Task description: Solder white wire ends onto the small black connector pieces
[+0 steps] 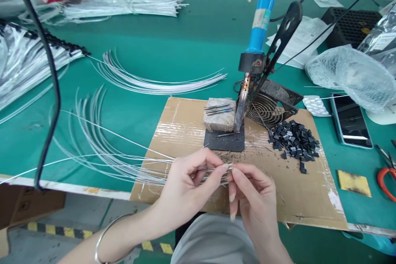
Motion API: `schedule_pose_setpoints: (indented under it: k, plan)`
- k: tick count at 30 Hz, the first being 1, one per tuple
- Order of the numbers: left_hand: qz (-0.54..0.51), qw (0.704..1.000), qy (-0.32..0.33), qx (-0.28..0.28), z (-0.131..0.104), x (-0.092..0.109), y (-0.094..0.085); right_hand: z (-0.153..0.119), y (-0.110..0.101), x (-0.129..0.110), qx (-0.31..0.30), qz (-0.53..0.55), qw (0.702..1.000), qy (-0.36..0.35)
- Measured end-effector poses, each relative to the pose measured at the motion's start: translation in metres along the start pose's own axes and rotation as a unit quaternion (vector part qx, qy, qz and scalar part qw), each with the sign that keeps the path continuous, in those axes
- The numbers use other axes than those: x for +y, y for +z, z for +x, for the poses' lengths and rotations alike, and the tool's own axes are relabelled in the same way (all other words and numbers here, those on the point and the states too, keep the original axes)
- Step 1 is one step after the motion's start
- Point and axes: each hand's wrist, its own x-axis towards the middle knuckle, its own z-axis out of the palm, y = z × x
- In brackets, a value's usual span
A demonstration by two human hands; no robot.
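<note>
My left hand [193, 185] is closed round the ends of a bundle of thin white wires [114, 161], which trails off to the left. At its fingertips, my right hand [255, 198] pinches the tip of a wire between thumb and index finger, its other fingers bent below. Both hands meet over a cardboard sheet [303, 202]. Just beyond them lies a dark plate [213, 142] with a worn block [219, 121] carrying several thin metal pieces. A blue-handled soldering iron [266, 4] points down beside the block.
Small black pieces [293, 142] are piled right of a round fan grille [264, 109]. Another wire bundle [154, 84] lies behind. A phone [351, 121], yellow sponge [354, 182] and orange-handled tool [385, 181] are at the right. A black cable [51, 66] hangs at the left.
</note>
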Motion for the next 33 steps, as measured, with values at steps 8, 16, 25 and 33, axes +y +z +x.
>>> schedule_pose_setpoints:
  k: [8, 16, 25, 33]
  plan:
    - [0.014, 1.0, 0.021, -0.004, 0.001, -0.001, 0.001, -0.005, 0.009, -0.007, 0.031, 0.005, 0.999, 0.004]
    - [0.045, 0.998, 0.038, -0.006, -0.001, -0.001, 0.001, -0.006, 0.008, -0.007, 0.032, -0.022, 0.999, -0.004]
    - [0.084, 0.994, 0.076, -0.009, -0.003, -0.005, -0.001, 0.001, -0.005, -0.006, -0.022, 0.009, 1.0, 0.011]
    - [0.108, 0.989, 0.1, -0.018, -0.002, -0.002, -0.001, 0.0, -0.001, -0.018, -0.009, 0.013, 0.999, 0.043]
